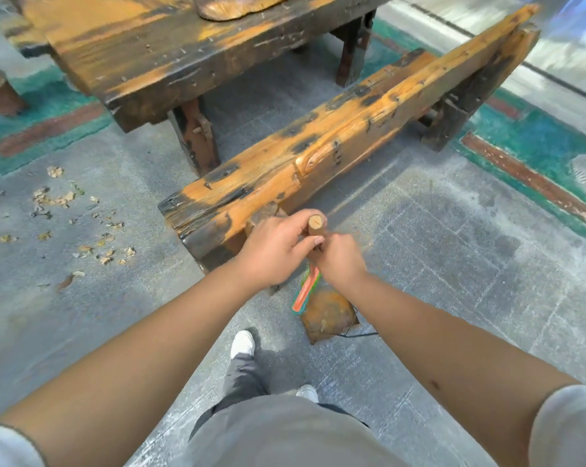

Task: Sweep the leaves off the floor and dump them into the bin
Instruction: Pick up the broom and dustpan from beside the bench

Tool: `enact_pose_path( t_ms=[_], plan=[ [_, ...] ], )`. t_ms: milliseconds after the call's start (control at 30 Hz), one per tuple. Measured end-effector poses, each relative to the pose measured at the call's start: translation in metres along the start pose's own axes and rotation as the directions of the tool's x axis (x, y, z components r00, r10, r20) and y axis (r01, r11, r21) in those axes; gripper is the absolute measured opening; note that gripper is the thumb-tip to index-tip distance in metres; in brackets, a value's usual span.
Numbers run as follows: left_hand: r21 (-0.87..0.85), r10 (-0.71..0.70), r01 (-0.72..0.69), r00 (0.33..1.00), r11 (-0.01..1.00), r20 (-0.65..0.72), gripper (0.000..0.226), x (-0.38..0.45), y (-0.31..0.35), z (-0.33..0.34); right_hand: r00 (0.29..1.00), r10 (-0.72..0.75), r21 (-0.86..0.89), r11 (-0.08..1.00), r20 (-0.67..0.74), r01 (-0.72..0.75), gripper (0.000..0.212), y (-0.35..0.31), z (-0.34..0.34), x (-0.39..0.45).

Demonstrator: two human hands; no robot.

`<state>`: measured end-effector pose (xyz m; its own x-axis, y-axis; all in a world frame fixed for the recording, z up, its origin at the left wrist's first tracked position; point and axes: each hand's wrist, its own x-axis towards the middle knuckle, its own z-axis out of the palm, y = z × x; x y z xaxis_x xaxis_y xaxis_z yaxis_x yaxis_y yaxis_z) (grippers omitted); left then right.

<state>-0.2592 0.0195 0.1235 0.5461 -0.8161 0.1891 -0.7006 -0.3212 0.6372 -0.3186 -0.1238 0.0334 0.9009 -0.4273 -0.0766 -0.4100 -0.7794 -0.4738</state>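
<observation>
Both hands closed on broom handle: left hand just below its cut top end, right hand touching and lower; fingers wrapped around wood. Broom head on grey floor beside wooden bench; dry leaves scattered well apart, to left.

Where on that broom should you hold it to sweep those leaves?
By the top of its handle, from above. The broom stands nearly upright with the head on the floor, so the stick's end points up. The left hand and right hand both wrap it there; the leaves lie to the left.
</observation>
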Motion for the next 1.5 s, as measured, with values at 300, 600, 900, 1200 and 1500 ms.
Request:
enact_pose_path(
  t_ms=[300,600,900,1200,1500],
  plan=[
    [0.164,-0.059,0.063,0.998,0.984,-0.029,0.024,-0.114,0.007,-0.028,0.966,-0.158,-0.016,0.986,0.203,0.164,0.071,-0.068,0.038,-0.069],
    [0.239,-0.270,0.292,0.955,0.926,-0.120,0.029,-0.267,-0.050,-0.084,0.749,-0.226,-0.243,0.854,0.623,0.459,0.027,-0.218,0.142,-0.121],
    [0.247,-0.299,0.319,0.947,0.915,-0.116,0.020,-0.424,-0.131,-0.155,0.444,-0.108,0.432,0.515,0.889,-0.740,0.035,-0.359,0.230,-0.175],
    [0.103,-0.329,0.318,0.936,0.943,0.124,0.035,-0.518,-0.250,-0.119,0.135,0.158,0.008,0.621,0.978,-0.784,0.018,-0.405,0.402,-0.175],
    [-0.632,-0.991,0.771,0.011,-0.078,0.135,0.025,-0.556,-0.373,-0.044,0.191,0.290,-0.036,0.628,0.938,-0.777,0.017,-0.387,0.483,-0.196]
  ],
)
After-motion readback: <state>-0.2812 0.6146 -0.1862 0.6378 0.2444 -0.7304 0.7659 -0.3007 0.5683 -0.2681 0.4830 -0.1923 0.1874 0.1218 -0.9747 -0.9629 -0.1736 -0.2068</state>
